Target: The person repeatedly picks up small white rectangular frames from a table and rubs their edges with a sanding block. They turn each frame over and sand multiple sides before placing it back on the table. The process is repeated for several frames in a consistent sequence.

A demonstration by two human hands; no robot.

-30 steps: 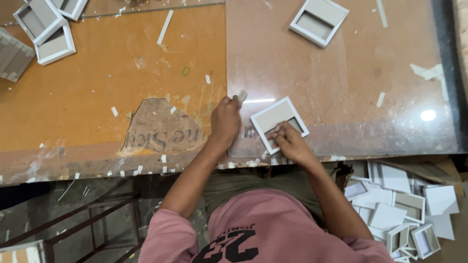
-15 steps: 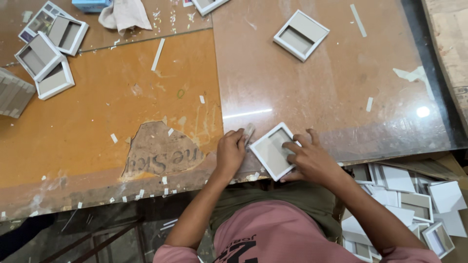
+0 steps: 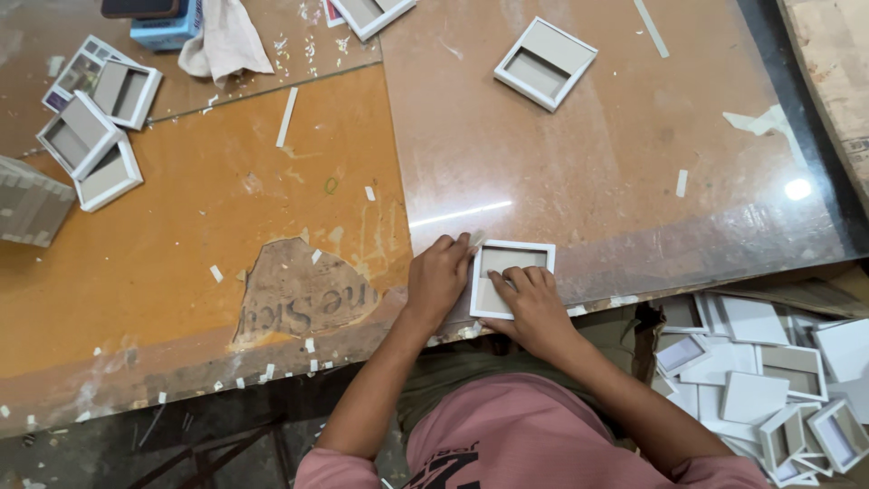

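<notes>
I am looking down at a small white-rimmed square tray (image 3: 510, 277) lying flat near the lower middle of the frame, at the near edge of the glass-topped table (image 3: 588, 163). My left hand (image 3: 438, 276) is pressing against the tray's left rim, fingers curled together over its upper left corner; whether something thin is pinched under the fingertips I cannot tell. My right hand (image 3: 534, 303) is lying on the tray's grey inside, fingers folded down and pushing into the lower part of it, clamped on nothing but holding the tray steady.

I judge this to be a pressing or smoothing step: the lining or rim paper is being bedded down along the left side while the other hand is keeping the piece from sliding. The next move, as I read it, calls for firm, even pressure along the rim and a steady hold, since the tray is sitting close to the table's edge.

A similar finished tray (image 3: 545, 63) is resting in the upper middle of the frame, well apart. More trays (image 3: 95, 136) are clustering at the upper left, and a heap of white box parts (image 3: 760, 380) is filling the lower right, below the table.
</notes>
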